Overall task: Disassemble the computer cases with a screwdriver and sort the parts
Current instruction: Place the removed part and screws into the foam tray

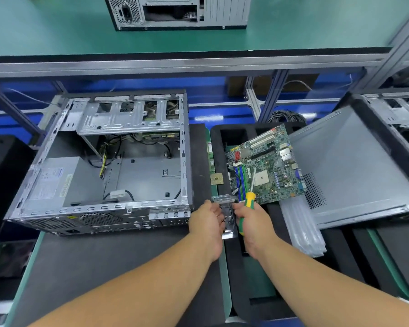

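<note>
Two hands meet at the centre of our view over a thin stamped-metal bracket (227, 218). Our left hand (207, 223) curls its fingers on the bracket's left edge; our right hand (254, 226) grips a yellow-and-green screwdriver (246, 208) while its fingertips touch the bracket's right edge. At 1 o'clock from the hands a green motherboard (265, 166) lies tilted on a black foam tray (236, 279), the screwdriver's shaft lying across it. At 10 o'clock the open, boxy steel case (109, 161) lies on a dark mat. At 3 o'clock rests a smooth grey side panel (354, 166); at 12, on a green shelf, stands another case (177, 13).
</note>
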`<state>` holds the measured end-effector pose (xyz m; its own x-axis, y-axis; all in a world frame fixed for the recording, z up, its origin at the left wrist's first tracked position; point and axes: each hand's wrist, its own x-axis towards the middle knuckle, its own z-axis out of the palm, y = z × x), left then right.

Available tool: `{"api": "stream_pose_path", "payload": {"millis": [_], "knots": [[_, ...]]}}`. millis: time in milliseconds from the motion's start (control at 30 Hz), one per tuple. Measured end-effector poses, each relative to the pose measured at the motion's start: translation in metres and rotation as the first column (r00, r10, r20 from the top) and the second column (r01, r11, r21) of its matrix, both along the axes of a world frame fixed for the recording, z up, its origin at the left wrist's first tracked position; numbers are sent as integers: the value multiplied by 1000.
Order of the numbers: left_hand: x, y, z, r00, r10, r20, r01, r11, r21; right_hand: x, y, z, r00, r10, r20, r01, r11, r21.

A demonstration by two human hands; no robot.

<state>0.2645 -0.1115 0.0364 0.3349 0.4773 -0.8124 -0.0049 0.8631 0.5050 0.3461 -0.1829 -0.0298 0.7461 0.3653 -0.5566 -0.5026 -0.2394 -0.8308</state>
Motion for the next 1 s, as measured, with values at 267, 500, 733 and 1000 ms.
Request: {"api": "stream_pose_path", "payload": {"millis": [267, 500, 733, 1000], "knots": [[-1, -2, 9, 997, -31, 73, 31, 1000, 1, -5, -3, 5, 1000, -8, -27, 9, 1000, 20], [-6, -4, 11, 995, -93, 33, 91, 994, 54, -2, -6, 7, 1000, 0, -26, 1, 999, 39], [-41, -11, 17, 978, -186, 98, 186, 982, 17, 12, -14, 24, 989, 5, 145, 3, 999, -53], [-78, 40, 86, 888, -294, 354, 305, 952, 24, -2, 11, 107, 844, -3, 536, 50, 996, -73]]}}
